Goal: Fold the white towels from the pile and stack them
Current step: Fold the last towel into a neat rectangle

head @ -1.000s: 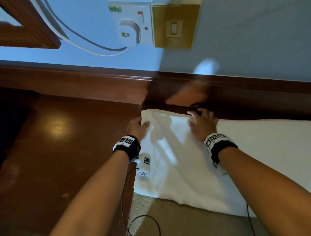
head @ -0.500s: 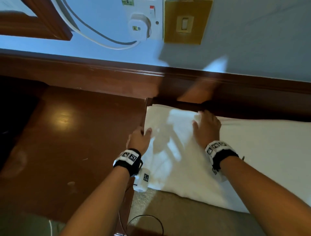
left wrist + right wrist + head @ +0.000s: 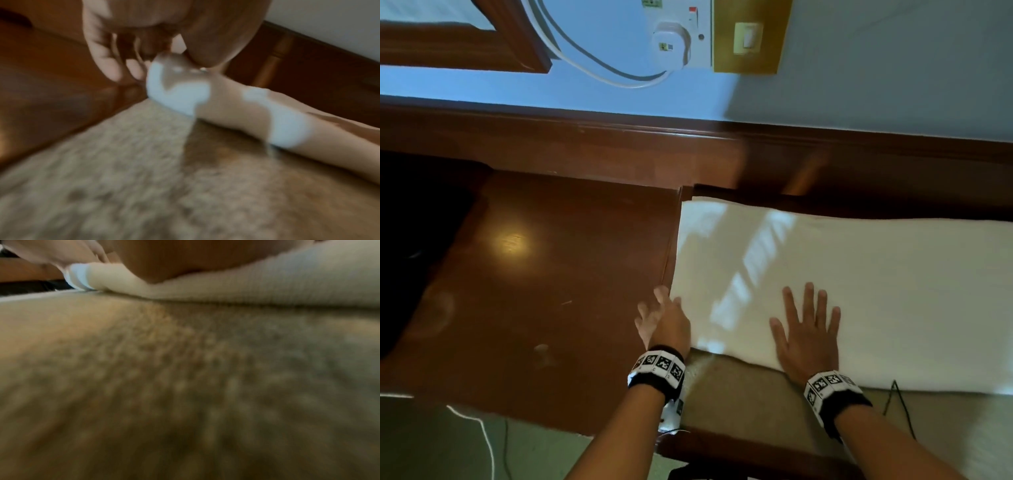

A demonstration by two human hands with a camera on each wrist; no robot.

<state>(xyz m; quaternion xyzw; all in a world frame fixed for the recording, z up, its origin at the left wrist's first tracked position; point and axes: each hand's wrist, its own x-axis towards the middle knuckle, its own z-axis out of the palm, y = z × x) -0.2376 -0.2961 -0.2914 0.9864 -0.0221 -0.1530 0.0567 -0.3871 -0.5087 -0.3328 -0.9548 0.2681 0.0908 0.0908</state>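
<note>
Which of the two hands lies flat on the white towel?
The right hand, fingers spread, palm down on the white towel. The left hand sits only at its near left corner.

A white plug sits in a wall socket beside a brass switch plate, its white cable looping above a polished wooden tabletop.

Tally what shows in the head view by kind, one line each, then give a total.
White towel: 1 lying flat
Hands: 2, left hand and right hand
Wrist bands: 2
Wall socket with plug: 1
Light switch: 1
Total: 7
</note>
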